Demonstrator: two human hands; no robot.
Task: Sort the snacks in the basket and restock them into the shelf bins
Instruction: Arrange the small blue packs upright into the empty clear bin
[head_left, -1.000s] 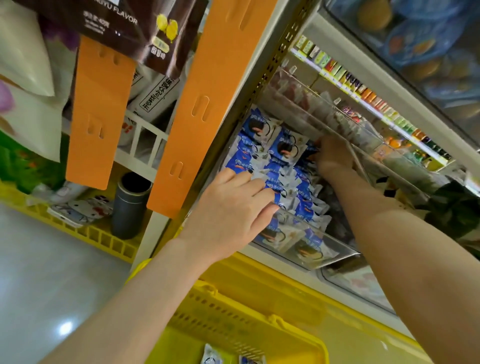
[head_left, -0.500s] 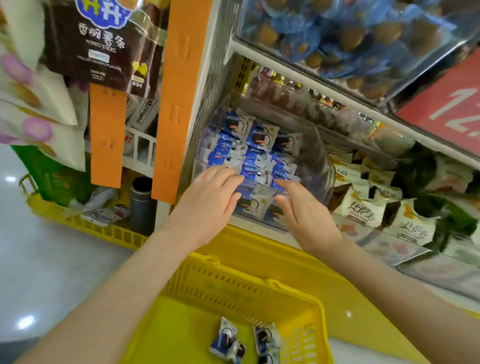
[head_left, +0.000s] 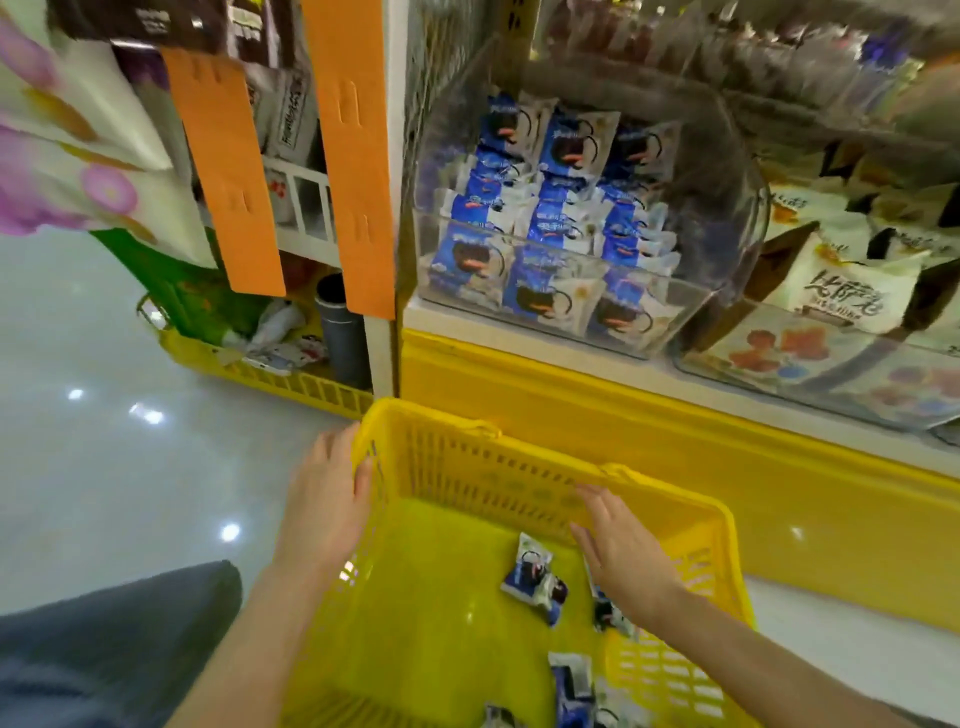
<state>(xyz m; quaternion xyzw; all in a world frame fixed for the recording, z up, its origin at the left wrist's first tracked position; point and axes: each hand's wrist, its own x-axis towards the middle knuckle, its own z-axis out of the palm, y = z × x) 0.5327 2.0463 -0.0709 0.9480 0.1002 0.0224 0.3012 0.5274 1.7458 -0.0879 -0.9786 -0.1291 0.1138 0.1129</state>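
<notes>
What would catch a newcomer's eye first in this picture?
The bright yellow basket at bottom centre, with a few blue-and-white snack packs on its floor. The left hand rests against its left rim while the right hand reaches in, open, above the packs. Higher up, a clear shelf bin holds rows of matching packs.

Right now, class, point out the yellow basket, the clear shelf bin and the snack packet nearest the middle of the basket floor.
yellow basket (head_left: 467, 467), head view, far mesh wall.
clear shelf bin (head_left: 722, 208), head view, bare right wall.
snack packet (head_left: 530, 577), head view, middle of wrapper.
</notes>
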